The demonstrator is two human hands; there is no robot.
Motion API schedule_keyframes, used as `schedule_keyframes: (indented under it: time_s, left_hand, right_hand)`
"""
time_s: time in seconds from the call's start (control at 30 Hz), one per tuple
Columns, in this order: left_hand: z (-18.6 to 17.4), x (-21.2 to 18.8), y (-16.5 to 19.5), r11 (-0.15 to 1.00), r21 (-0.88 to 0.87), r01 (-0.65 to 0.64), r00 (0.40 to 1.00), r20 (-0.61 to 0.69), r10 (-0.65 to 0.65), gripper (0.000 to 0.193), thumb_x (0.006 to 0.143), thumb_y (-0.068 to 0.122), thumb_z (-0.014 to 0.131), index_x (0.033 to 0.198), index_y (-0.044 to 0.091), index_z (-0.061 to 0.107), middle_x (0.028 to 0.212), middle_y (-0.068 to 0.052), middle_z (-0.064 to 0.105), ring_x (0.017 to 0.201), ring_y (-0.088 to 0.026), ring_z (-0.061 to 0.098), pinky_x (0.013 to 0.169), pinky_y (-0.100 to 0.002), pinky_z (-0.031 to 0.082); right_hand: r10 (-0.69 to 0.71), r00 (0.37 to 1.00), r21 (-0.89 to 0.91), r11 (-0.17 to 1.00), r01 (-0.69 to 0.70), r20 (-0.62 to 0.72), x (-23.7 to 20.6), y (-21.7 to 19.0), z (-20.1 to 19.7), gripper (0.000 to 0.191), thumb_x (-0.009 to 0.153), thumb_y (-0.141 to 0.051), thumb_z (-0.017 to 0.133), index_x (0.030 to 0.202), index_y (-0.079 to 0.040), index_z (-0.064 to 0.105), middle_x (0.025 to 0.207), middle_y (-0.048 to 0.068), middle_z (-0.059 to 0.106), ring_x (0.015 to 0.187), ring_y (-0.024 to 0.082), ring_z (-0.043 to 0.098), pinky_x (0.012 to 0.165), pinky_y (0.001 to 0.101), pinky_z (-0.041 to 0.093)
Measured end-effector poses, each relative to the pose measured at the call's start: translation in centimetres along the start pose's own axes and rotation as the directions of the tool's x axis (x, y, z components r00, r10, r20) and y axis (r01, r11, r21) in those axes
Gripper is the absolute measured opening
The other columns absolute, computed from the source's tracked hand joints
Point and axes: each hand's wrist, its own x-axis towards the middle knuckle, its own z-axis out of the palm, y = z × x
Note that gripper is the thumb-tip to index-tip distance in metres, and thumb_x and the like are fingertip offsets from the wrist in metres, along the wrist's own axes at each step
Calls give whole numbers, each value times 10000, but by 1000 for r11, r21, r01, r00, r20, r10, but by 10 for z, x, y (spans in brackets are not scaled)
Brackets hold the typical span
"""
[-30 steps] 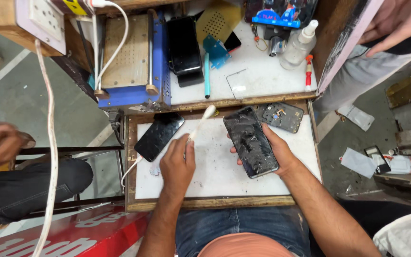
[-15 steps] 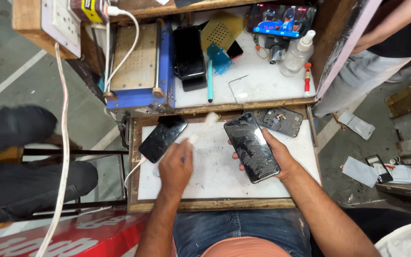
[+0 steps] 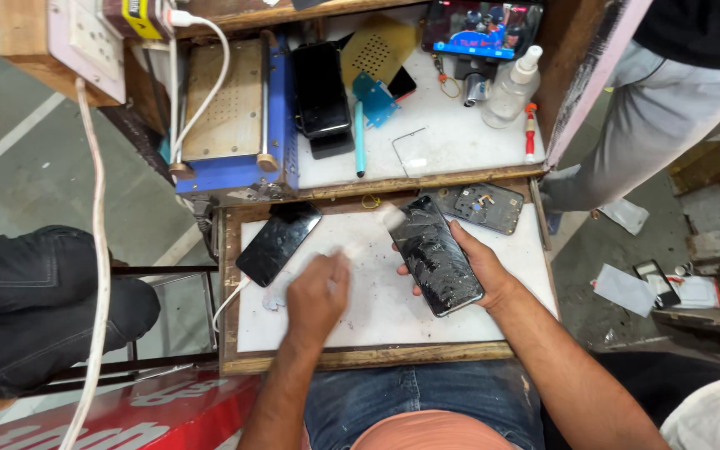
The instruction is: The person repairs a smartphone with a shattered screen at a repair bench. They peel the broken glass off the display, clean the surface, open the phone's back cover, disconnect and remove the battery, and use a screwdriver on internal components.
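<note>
Head view, looking straight down on a small repair bench. Right hand (image 3: 481, 265) cradles a black smartphone (image 3: 435, 254) from beneath, fingers curled up round its edges, screen side up; the glass looks cracked or heavily smeared (hard to tell which from here). It is held tilted just above the white work mat (image 3: 393, 312). Left hand (image 3: 317, 292) hovers over the mat near the phone's left side, blurred; fingers seem pinched on something pale and slim, perhaps a brush or wipe, but I cannot tell what it grips or how firmly.

Progress, as a judgement: the screen is not lifted off the handset, so the work looks to be at a surface-cleaning or early prising stage, most of it left. An opened phone frame (image 3: 481, 207) with exposed innards lies at the mat's far right corner, apart from the hand. A second dark phone (image 3: 278, 242) rests at the mat's left, cable beside it. On the upper shelf: a blue separator machine (image 3: 231, 108), a spray bottle (image 3: 514, 83), a teal tool (image 3: 360, 137).

Someone else's grey-trousered leg (image 3: 643, 125) stands at right.
</note>
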Motion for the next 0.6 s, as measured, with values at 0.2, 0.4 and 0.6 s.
schedule_keyframes:
  time_s: [0.2,0.4,0.6]
  left_hand:
    - [-4,0,11,1000,8,-26,998,50,26,163,934,202,716,1051,99,762,882,-68,709,708,-278,711,610,-367,564]
    - [3,-10,12,988,-26,-155,963,221,157,165,909,266,753,982,119,773,772,-67,669,652,-285,690,551,-411,536]
    - [18,-12,21,977,56,-205,954,234,186,141,955,249,739,940,109,749,810,-76,685,650,-280,688,558,-402,548]
  right_hand:
    - [-6,1000,25,1000,6,-10,3,2,-5,740,1107,-552,436,1571,23,390,1403,300,556,1157,406,626,848,564,625]
    - [-8,993,-30,1000,5,-117,2,-1,-1,707,1025,-534,434,1522,-32,426,1399,247,580,1208,370,642,832,545,626]
    - [-17,995,-28,999,14,-98,2,0,-5,718,1050,-545,451,1530,-11,442,1378,281,589,1176,372,658,855,553,618]
